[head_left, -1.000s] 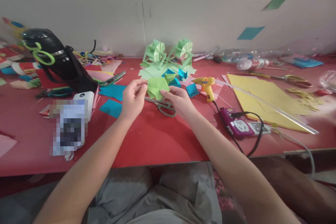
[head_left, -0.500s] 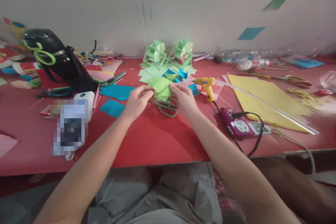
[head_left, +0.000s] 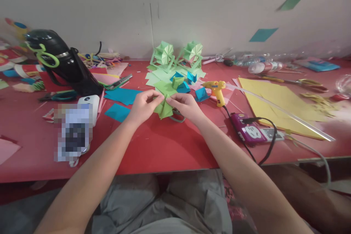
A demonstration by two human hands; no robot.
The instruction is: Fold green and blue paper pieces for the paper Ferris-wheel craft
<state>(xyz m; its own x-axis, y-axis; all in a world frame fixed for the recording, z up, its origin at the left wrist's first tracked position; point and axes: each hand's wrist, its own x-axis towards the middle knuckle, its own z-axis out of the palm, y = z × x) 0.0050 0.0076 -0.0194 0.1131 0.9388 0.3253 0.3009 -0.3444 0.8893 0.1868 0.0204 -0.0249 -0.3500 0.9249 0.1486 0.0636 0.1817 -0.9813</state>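
Grey trousers at the bottom edge, then both forearms reaching out over the red table (head_left: 164,146). Left hand (head_left: 143,106) and right hand (head_left: 185,105) close together, fingertips pinched on the folded green paper (head_left: 163,108) from either side, held just above the tabletop. Grey scissors (head_left: 177,118) partly hidden beneath paper and right hand. Off to the right, purple power strip (head_left: 251,133) with a black cable plugged in; to the left, white device (head_left: 89,104) and blue paper squares (head_left: 120,103). Beyond the hands, yellow glue gun (head_left: 216,90), small blue folded pieces (head_left: 201,94), yellow card sheet (head_left: 276,104). Furthest back, against the wall, two green paper wheels (head_left: 178,54); black helmet (head_left: 59,60) far left.
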